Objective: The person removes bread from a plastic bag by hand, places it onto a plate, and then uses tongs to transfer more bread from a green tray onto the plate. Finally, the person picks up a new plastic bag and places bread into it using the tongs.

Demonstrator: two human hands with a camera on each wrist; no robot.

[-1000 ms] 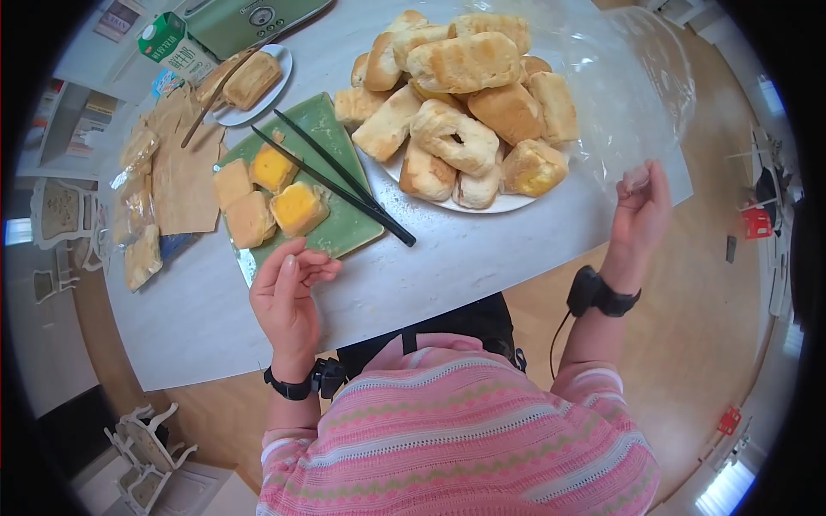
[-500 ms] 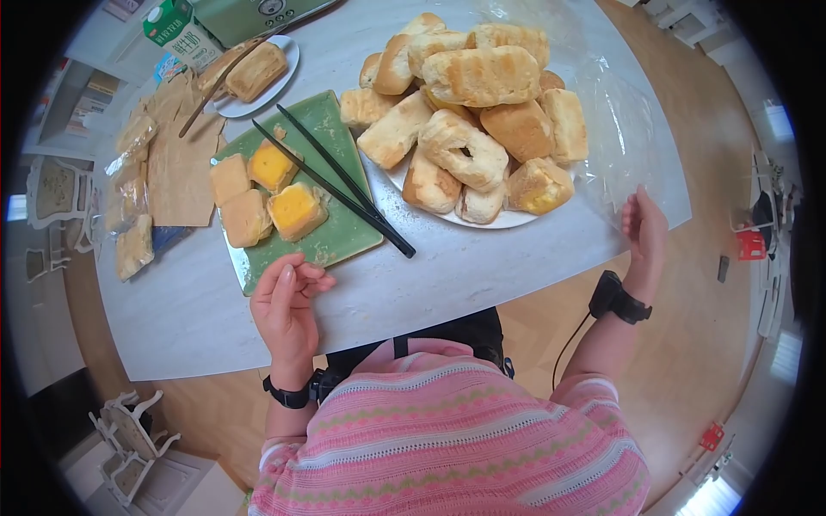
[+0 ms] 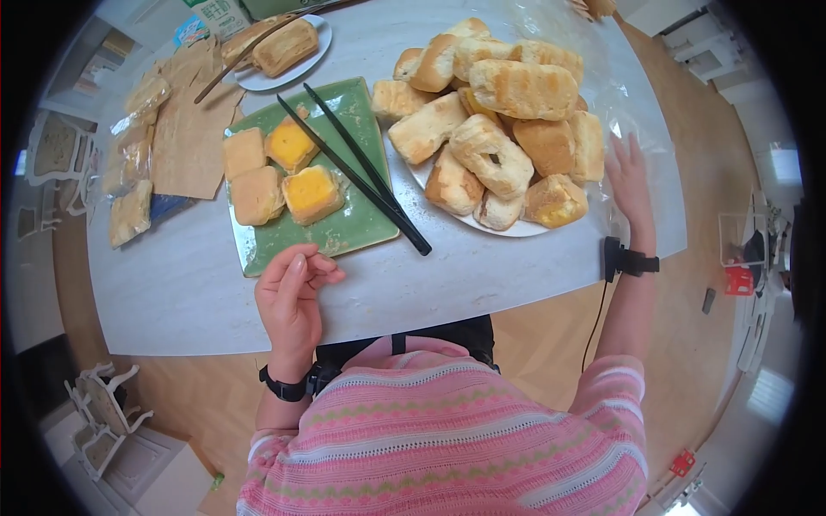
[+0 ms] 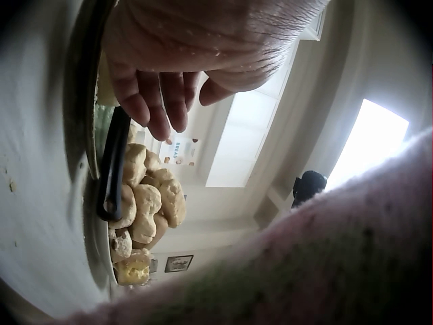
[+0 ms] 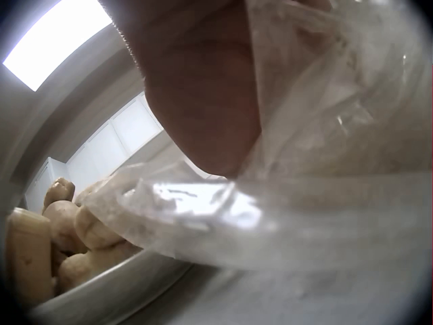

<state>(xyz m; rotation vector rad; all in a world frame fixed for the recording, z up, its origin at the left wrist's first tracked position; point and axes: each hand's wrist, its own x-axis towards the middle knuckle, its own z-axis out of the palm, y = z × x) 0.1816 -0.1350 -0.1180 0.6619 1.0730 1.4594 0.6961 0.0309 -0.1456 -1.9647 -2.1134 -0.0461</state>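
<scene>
My left hand [image 3: 292,297], fingers loosely curled and holding nothing, is just in front of the green square plate [image 3: 249,254]. On that plate sit several square bread pieces [image 3: 256,196], two with yellow tops. Black tongs [image 3: 411,234] lie across its right side, their joined end past the rim. My right hand [image 3: 631,181] reaches forward with its fingers straight and spread, against a clear plastic bag [image 5: 325,223]. In the right wrist view the bag partly covers this hand. Left of it, a heap of bread rolls [image 3: 525,90] fills a white plate [image 3: 527,230].
At the back left, a small white plate [image 3: 325,52] holds brown bread with a wooden stick-like utensil [image 3: 232,73] across it. Brown paper [image 3: 185,163] and plastic-wrapped bread [image 3: 131,211] lie at the left. The table's front edge [image 3: 551,291] runs close to my body.
My right hand has moved forward from the table's right edge onto the plastic bag, and its curled fingers have straightened. My left hand has kept its pose. The head view has shifted slightly.
</scene>
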